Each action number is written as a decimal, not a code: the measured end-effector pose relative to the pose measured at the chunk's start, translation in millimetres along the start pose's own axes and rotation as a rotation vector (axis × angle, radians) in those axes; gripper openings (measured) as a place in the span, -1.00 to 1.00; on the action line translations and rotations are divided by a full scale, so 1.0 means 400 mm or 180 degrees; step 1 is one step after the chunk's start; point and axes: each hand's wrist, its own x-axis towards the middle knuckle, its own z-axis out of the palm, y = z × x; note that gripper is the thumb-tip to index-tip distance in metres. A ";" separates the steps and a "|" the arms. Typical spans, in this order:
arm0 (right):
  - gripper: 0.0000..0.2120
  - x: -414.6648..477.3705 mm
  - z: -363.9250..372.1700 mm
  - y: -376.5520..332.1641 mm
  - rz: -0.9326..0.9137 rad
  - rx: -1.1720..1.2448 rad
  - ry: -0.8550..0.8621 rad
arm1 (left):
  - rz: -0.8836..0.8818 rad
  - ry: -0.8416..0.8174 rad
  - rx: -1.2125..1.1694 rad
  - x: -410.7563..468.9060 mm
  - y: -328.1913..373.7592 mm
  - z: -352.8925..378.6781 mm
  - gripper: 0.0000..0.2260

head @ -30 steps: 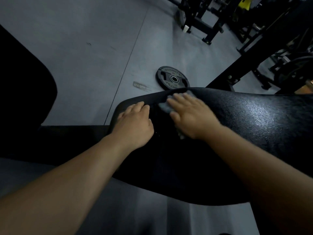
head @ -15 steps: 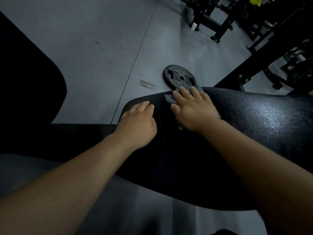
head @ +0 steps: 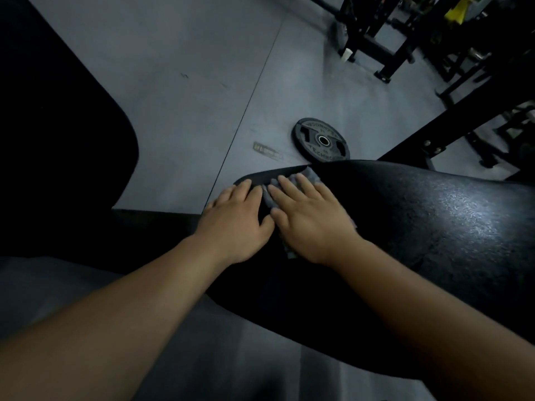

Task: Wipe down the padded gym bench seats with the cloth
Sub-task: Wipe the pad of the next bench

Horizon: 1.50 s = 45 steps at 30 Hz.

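Bench pad (head: 419, 227): black, textured upholstery with a sheen at centre right; runs from the middle of the frame to the right edge, rounded end near centre.
Cloth (head: 312, 175): grey, crumpled; lying on the rounded end of the pad, centre of frame. Mostly covered by the right hand, with edges showing past the fingertips, beside the thumb and below the heel of the palm.
Right hand (head: 311, 219): palm down on the cloth, fingers straight and slightly spread, pressing flat; no curl round the fabric.
Left hand (head: 234, 219): palm down on bare pad just left of the cloth, fingers straight and close together, tips near the pad's far edge; holding nothing. Thumb close by the right thumb; contact not discernible.
Forearms: bare, entering from lower left and lower right.
Weight plate (head: 321, 140): black disc flat on the floor, just above the pad's end in frame, lower rim hidden by the pad; raised lettering only partly legible.
Floor (head: 188, 68): grey, one seam running from upper centre down to the pad.
Floor label (head: 267, 151): small rectangular mark left of the plate; text unreadable.
Second pad (head: 58, 125): black padded shape filling the left edge.
Rack frames (head: 376, 39): black steel, upper right.
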 end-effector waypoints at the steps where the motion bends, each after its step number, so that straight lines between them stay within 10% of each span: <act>1: -0.37 -0.031 -0.005 0.016 -0.0144 0.0048 -0.0114 | -0.0014 -0.0077 -0.0048 -0.001 -0.011 -0.007 -0.34; 7: -0.42 0.085 -0.014 0.060 0.0477 -0.0136 -0.0054 | -0.0004 -0.0329 -0.0151 -0.021 -0.029 -0.032 -0.32; 12: -0.28 -0.051 -0.013 0.010 -0.0528 -0.0040 -0.0268 | 0.0063 -0.0474 -0.0133 -0.012 -0.024 -0.044 -0.36; 18: -0.43 0.110 -0.012 0.021 0.0428 -0.0104 -0.0023 | -0.0076 -0.0620 -0.0097 -0.005 -0.027 -0.054 -0.38; 23: -0.38 0.002 -0.004 -0.029 -0.0454 0.0031 -0.0221 | -0.0079 -0.0574 0.0016 -0.025 -0.021 -0.062 -0.44; 28: -0.42 0.092 -0.016 -0.013 0.0332 -0.0089 -0.0105 | -0.0064 -0.0639 -0.0002 -0.031 -0.046 -0.057 -0.38; 34: -0.31 -0.123 -0.013 -0.075 -0.0435 0.0212 -0.0248 | -0.0114 -0.0817 0.0052 -0.025 -0.071 -0.064 -0.34; 39: -0.35 -0.073 -0.011 -0.087 0.0481 0.0014 -0.0079 | -0.0097 -0.0892 0.0023 -0.016 -0.075 -0.056 -0.33; 45: -0.47 -0.261 0.016 -0.173 -0.0310 0.0275 0.0142 | 0.0062 -0.0834 0.0128 -0.027 -0.057 -0.061 -0.34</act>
